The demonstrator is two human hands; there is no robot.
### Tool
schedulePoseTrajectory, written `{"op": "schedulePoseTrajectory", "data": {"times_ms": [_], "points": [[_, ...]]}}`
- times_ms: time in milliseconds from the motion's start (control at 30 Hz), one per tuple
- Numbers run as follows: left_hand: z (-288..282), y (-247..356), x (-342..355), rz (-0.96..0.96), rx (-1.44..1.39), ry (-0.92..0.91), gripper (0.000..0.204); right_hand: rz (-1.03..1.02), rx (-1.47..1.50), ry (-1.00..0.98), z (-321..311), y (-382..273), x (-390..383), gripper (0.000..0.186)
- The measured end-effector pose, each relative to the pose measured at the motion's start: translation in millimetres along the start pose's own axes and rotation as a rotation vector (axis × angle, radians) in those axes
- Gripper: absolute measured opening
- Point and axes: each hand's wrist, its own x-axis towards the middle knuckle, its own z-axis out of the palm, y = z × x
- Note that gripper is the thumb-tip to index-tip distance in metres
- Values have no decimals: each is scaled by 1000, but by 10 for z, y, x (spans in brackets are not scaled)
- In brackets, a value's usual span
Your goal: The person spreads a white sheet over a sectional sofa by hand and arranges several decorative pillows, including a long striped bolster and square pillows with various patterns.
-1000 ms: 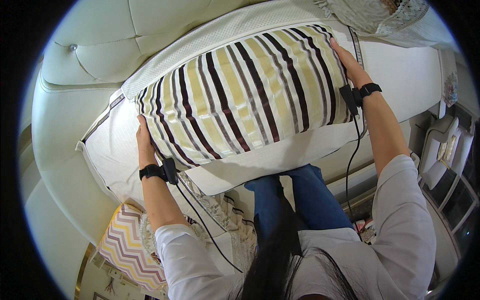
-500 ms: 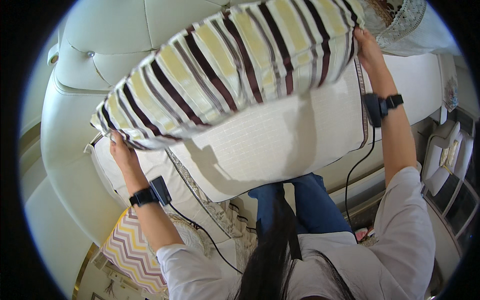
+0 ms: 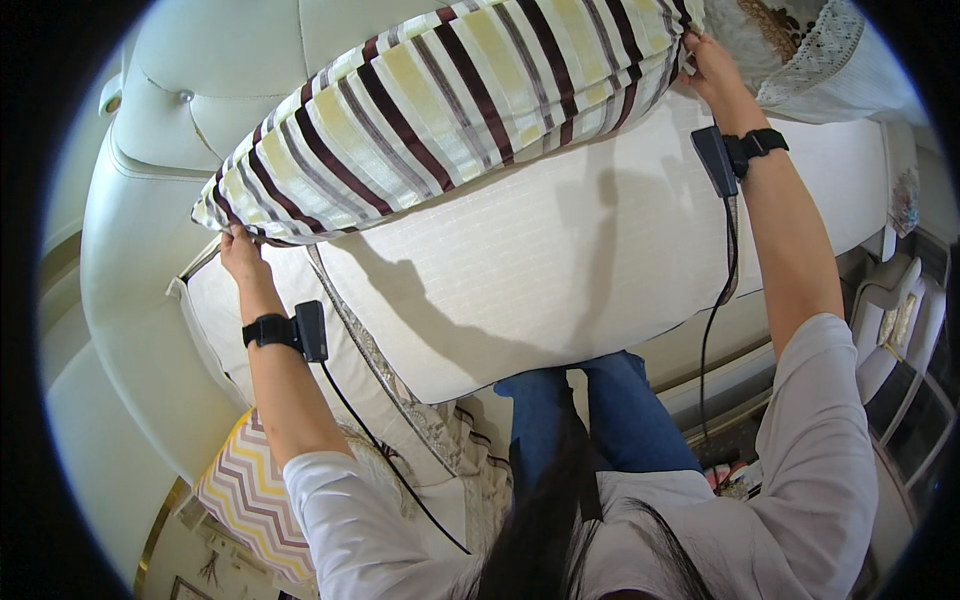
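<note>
A long cushion [image 3: 450, 110] with cream, yellow, brown and grey stripes spans the upper part of the view, tilted with its left end lower. My left hand [image 3: 243, 254] pinches its lower left corner, and my right hand [image 3: 709, 67] grips the right end near the top. Under the cushion lies a cream quilted mat [image 3: 505, 260] on white bedding [image 3: 260, 290], with shadows cast across it. Each of my wrists wears a black strap with a small device and cable.
A cream tufted headboard [image 3: 190, 130] curves behind and along the left. Lace-trimmed cloth [image 3: 820, 55] sits at the upper right. A zigzag-patterned cushion [image 3: 250, 485] lies at lower left, and a pale seat [image 3: 890, 310] stands at right beside a window [image 3: 915, 420].
My hands have carried the striped cushion up and away toward the headboard, turning it from lying flat and uncovering the mat. In the last half second it has shifted a little further up.
</note>
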Motion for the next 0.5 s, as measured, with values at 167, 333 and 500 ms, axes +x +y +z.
{"op": "schedulePoseTrajectory", "data": {"times_ms": [167,333,500], "points": [[-35,73,94,101,169,-10,28,52,-29,97,202,28,48,12],[-476,-228,-568,167,368,-7,52,45,72,192,299,190,-402,27],[-50,61,-1484,659,548,-108,52,-954,-645,526,452,345,-791,39]]}}
